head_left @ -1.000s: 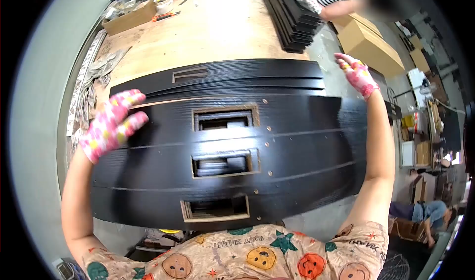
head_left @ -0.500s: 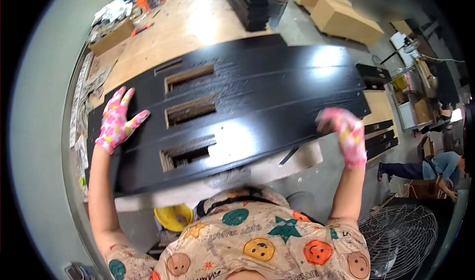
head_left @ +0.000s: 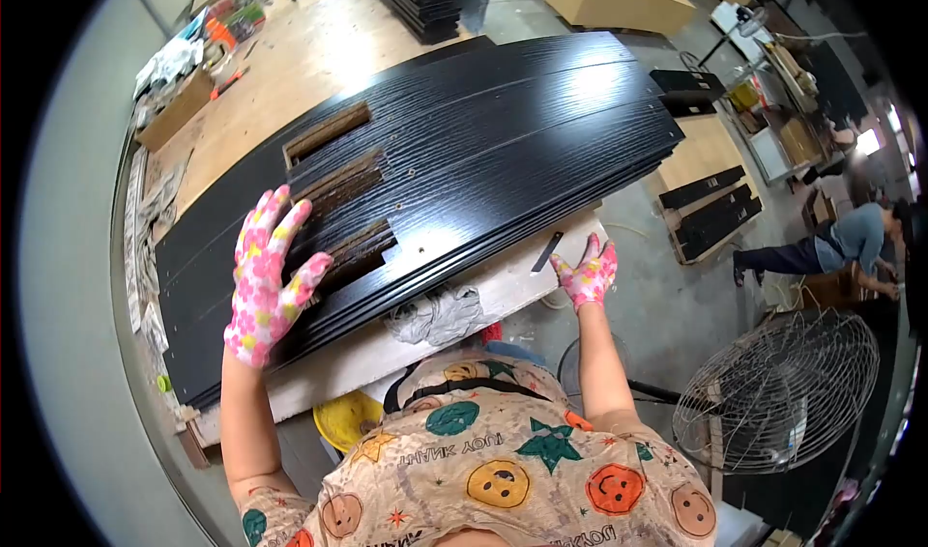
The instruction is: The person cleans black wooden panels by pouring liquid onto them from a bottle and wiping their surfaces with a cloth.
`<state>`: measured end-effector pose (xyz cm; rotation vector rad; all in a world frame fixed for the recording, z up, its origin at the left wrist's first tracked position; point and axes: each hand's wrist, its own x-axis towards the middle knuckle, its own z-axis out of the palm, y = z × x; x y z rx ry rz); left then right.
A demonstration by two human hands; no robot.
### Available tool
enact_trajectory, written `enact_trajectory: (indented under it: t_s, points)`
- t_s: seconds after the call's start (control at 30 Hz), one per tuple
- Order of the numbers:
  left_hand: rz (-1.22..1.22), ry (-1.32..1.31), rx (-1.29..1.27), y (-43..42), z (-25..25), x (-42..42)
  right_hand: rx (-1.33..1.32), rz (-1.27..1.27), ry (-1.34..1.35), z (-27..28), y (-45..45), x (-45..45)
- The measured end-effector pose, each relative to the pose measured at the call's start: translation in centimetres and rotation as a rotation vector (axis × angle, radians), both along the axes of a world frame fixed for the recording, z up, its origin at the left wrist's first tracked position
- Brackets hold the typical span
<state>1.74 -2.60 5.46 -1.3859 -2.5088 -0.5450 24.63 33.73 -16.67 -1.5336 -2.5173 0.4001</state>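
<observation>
Your left grip (head_left: 264,291) and right grip (head_left: 588,278) wear floral gloves (head_left: 253,339) in pink, white and yellow. Farther up from each grip — past the bare forearms (head_left: 249,421) — your short-sleeved beige shirt (head_left: 440,489) carries smiley prints (head_left: 498,484), dark-green stars (head_left: 549,446) and lettering (head_left: 454,450).

Both gloved hands (head_left: 271,291) (head_left: 588,274) spread open, well apart.

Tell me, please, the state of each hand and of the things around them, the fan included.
Black boards: stacked, lying flat
Black strip: lying flat
Grey cloth: crumpled
Left hand: gloved, open, fingers spread
Right hand: gloved, open, fingers spread
Fan: running or stopped, cannot tell
</observation>
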Motion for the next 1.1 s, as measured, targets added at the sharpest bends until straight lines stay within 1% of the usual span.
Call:
enact_trajectory:
  t_s: [0.07,0.1,0.17,0.2,0.23,0.27,0.3,0.33,0.37,0.4,0.43,0.5,0.53,0.57,0.63,0.67,0.7,0.73,0.77,0.8,0.83,0.87,0.9,0.97,1.0,1.03,1.1]
  points:
    - [-0.014,0.012,0.004,-0.2,0.1,-0.2,-0.185,-0.112,0.074,0.0,1.0,0.7]
    - [-0.008,-0.001,-0.002,-0.4,0.1,-0.7,-0.177,-0.126,0.081,-0.1,0.6,0.5]
    - [0.005,-0.006,0.017,-0.4,0.8,-1.7,-0.062,-0.075,0.019,0.1,-1.1,-1.1]
    - [0.013,-0.009,0.03,-0.3,0.9,-2.5,-0.098,-0.046,-0.089,0.2,-1.7,-2.2]
    - [0.024,-0.011,0.036,-0.4,1.0,-3.5,-0.139,-0.042,-0.181,1.8,-2.9,-3.1]
    - [0.056,0.008,0.015,-0.4,1.1,-4.4,-0.124,-0.071,-0.094,0.8,-2.6,-2.9]
    - [0.118,0.052,-0.059,-0.8,1.0,-5.6,-0.106,-0.098,-0.002,-0.3,-2.1,-2.7]
    - [0.194,0.074,-0.063,-1.1,0.8,-6.8,-0.104,-0.104,0.009,-0.5,-1.8,-2.4]
    - [0.27,0.093,-0.068,-1.5,0.3,-8.1,-0.099,-0.174,0.083,-0.6,-1.3,-1.9]
    - [0.34,0.027,-0.063,-2.3,-0.8,-10.3,-0.092,-0.243,0.152,-0.7,-0.6,-1.1]
    - [0.435,0.021,-0.098,-3.3,-2.1,-12.2,-0.087,-0.251,0.151,-1.4,0.0,-0.1]
    - [0.586,0.018,-0.183,-4.9,-4.4,-14.6,-0.184,-0.367,0.48,-3.9,1.6,1.1]
    - [0.593,-0.042,-0.229,-5.2,-3.9,-14.8,-0.252,-0.423,0.597,-5.1,2.0,1.5]
    - [0.603,-0.046,-0.223,-5.3,-3.5,-14.7,-0.285,-0.432,0.743,-6.2,2.2,1.7]
    - [0.563,-0.056,-0.209,-5.3,-3.1,-13.7,-0.351,-0.497,0.577,-2.6,1.7,2.1]
    - [0.573,-0.033,-0.21,-5.2,-3.3,-13.7,-0.352,-0.487,0.57,-4.5,2.6,2.7]
    - [0.582,-0.036,-0.21,-5.4,-3.3,-13.7,-0.357,-0.492,0.689,-7.4,4.0,3.7]
    - [0.567,-0.033,-0.199,-5.5,-3.3,-13.7,-0.362,-0.498,0.81,-9.1,5.1,4.6]
    - [0.549,-0.03,-0.186,-5.4,-3.4,-13.7,-0.359,-0.495,0.808,-8.9,5.5,5.2]
    - [0.55,-0.035,-0.18,-5.2,-3.5,-13.6,-0.42,-0.545,0.832,-8.4,6.1,5.8]
    - [0.561,-0.007,-0.196,-5.0,-3.4,-13.3,-0.481,-0.592,0.856,-6.7,6.2,5.8]
    - [0.576,0.022,-0.21,-4.9,-3.3,-13.2,-0.44,-0.589,0.98,-4.5,7.1,5.9]
    - [0.587,0.018,-0.199,-4.9,-3.2,-13.2,-0.398,-0.577,1.103,0.6,7.2,5.0]
    - [0.571,0.032,-0.301,-4.7,-2.7,-13.2,-0.198,-0.249,1.204,11.5,6.9,2.0]
    - [0.572,-0.02,-0.302,-4.5,-2.2,-13.2,-0.095,-0.1,0.985,17.3,6.0,0.5]
    - [0.57,-0.021,-0.307,-4.2,-2.2,-12.8,0.003,0.045,0.763,20.9,5.8,-1.3]
    - [0.576,-0.008,-0.232,-4.0,-2.0,-12.5,0.224,0.3,0.428,22.3,8.3,-5.3]
